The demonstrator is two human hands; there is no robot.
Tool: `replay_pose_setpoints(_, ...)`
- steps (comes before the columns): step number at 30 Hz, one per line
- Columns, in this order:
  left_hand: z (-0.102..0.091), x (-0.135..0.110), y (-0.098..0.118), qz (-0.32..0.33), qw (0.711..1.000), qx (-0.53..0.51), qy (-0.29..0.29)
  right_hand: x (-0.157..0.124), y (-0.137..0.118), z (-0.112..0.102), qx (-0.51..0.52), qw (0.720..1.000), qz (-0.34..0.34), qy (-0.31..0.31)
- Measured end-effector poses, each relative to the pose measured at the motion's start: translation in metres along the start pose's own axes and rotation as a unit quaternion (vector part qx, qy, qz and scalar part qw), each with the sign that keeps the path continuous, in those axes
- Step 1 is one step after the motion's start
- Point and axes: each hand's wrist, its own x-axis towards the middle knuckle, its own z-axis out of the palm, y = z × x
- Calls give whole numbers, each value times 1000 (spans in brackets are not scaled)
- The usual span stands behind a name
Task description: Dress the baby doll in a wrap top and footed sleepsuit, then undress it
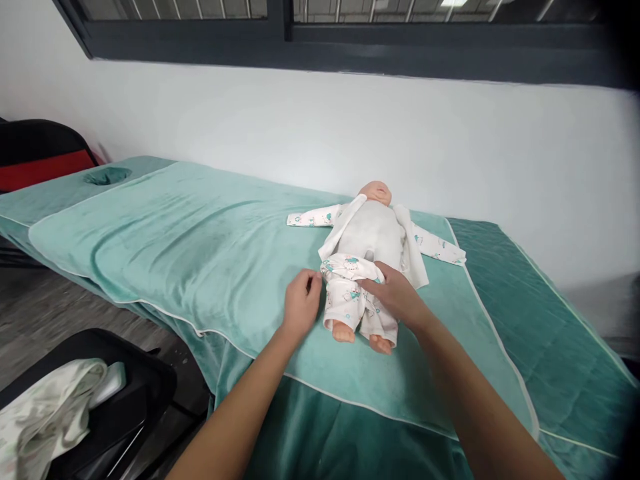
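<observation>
A baby doll (375, 230) lies on its back on the bed, feet toward me. Its white printed jacket (417, 257) hangs open at the front, with both sleeves spread out sideways. White printed baby pants (345, 297) cover the lower legs and are bunched up around the thighs; the bare feet stick out of the cuffs. My left hand (303, 303) is closed, its fingertips at the left edge of the pants' waistband. On the other side my right hand (400, 293) pinches the waistband between thumb and fingers.
The bed has a light green velvet cover (200, 233) and a face hole (107, 175) at its left end. A black chair (145, 387) at lower left holds crumpled cloth (60, 400). A red and black chair (45, 157) stands far left. Behind is a white wall (225, 120) under a window.
</observation>
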Motion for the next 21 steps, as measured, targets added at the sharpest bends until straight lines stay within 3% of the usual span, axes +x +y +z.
replay_pose_setpoints(3,2,28,-3,-10,997,-35,72,-9,3,2,96,995,-26,26)
replay_pose_setpoints(6,8,63,-9,-12,996,-37,78,-15,8,1,217,972,-51,72)
replay_pose_setpoints(8,13,86,-13,-13,998,-34,50,-12,16,-6,231,961,-64,139)
replay_pose_setpoints(11,22,116,-20,-8,1000,-24,-18,5,39,-27,185,931,-87,302)
replay_pose_setpoints(14,29,141,-22,-3,996,-28,-83,32,73,-47,112,897,-26,427)
replay_pose_setpoints(17,33,158,-21,8,989,-58,-134,56,99,-49,69,910,73,402)
replay_pose_setpoints(21,35,171,-21,-1,969,-131,-211,71,110,-33,52,948,73,305)
